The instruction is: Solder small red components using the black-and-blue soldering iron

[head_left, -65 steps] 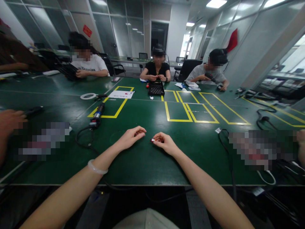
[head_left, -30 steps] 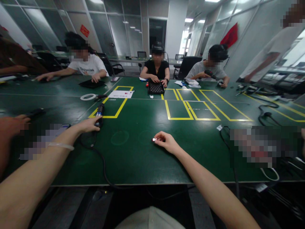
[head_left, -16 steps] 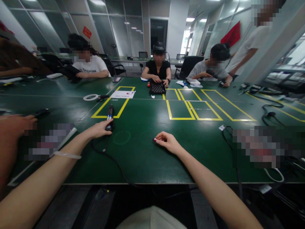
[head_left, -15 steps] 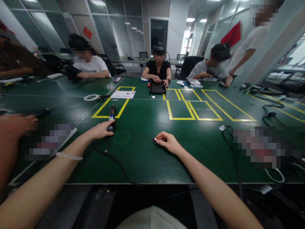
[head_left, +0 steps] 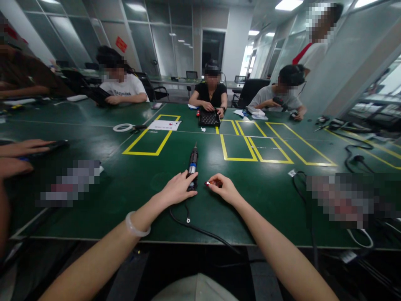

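A dark electric screwdriver [head_left: 193, 161] with a silver part and a blue band is held by the left hand [head_left: 178, 189]. The fingers are closed around the near end of its handle, with the thumb on the near side. The tip of the tool is pointed to the far side, and whether its body is lifted or is resting on the green table [head_left: 272, 188] cannot be told. From its near end a black cable [head_left: 200, 229] is led over the table to the near edge, slightly to the right.

A small red and white piece [head_left: 207, 184] is pinched between the thumb and fingertips of the right hand [head_left: 224, 189], just to the right of the handle. The exact form of this piece is too small to be told. The two hands are placed near each other but are not touching. On the left wrist a pale bracelet [head_left: 134, 227] is worn.

Farther away, yellow tape outlines [head_left: 142, 153] are seen on the table, and on the far left one a white sheet [head_left: 160, 125] is laid. To the left of the sheet a white coil [head_left: 123, 128] is placed. At the far side, a black tray [head_left: 209, 124] is touched by a co-worker in a black top [head_left: 203, 92].
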### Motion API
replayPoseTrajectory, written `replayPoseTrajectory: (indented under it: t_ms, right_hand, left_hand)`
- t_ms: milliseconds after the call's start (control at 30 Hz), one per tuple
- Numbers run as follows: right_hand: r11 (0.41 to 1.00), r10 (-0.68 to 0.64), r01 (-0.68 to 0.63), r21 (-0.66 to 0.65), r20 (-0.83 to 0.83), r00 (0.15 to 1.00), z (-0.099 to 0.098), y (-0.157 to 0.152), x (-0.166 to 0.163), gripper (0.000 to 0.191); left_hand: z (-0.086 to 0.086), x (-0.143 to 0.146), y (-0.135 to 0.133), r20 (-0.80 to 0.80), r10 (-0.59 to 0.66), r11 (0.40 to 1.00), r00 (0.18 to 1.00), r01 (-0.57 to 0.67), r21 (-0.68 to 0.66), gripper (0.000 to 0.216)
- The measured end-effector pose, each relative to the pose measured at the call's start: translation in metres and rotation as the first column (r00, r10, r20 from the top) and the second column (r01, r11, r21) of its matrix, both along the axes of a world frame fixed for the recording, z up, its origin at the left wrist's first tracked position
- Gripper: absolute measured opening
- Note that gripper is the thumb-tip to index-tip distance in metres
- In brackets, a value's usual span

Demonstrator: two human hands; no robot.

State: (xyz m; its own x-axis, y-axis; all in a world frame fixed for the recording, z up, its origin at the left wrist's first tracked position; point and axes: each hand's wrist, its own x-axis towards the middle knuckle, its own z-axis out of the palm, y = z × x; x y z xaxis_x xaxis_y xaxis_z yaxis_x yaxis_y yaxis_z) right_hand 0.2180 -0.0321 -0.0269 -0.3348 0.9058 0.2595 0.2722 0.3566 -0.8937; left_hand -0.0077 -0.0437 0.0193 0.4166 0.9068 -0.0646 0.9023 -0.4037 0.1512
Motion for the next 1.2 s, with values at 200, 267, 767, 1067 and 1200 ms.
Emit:
replayPoseTrajectory:
  t_ms: [200,267,767,1067,1200]
  right_hand:
    - [0.998,-0.011,0.009,0.061,0.03,0.999,-0.005,0.002,0.001,0.014]
    - [0.997,-0.022,0.018,0.079,0.042,0.999,-0.007,0.002,0.001,0.013]
    - [0.985,-0.048,0.022,0.17,0.153,0.987,-0.007,0.007,-0.008,0.012]
    - [0.965,-0.062,0.007,0.264,0.202,0.977,-0.004,0.006,-0.006,0.004]
    - [0.958,-0.088,0.014,0.287,0.248,0.965,0.002,0.001,-0.006,0.006]
  left_hand:
    - [-0.011,0.028,-0.012,0.065,-0.02,0.999,0.998,0.018,0.031,0.074]
    - [-0.011,0.031,-0.014,0.087,-0.012,0.999,0.996,0.009,0.035,0.073]
    - [-0.014,0.039,-0.019,0.246,0.161,0.987,0.956,-0.162,-0.015,0.051]
    - [-0.015,0.047,-0.019,0.198,0.104,0.985,0.975,-0.128,0.113,0.046]
    - [-0.013,0.048,-0.02,0.177,0.118,0.982,0.977,-0.141,0.122,0.045]
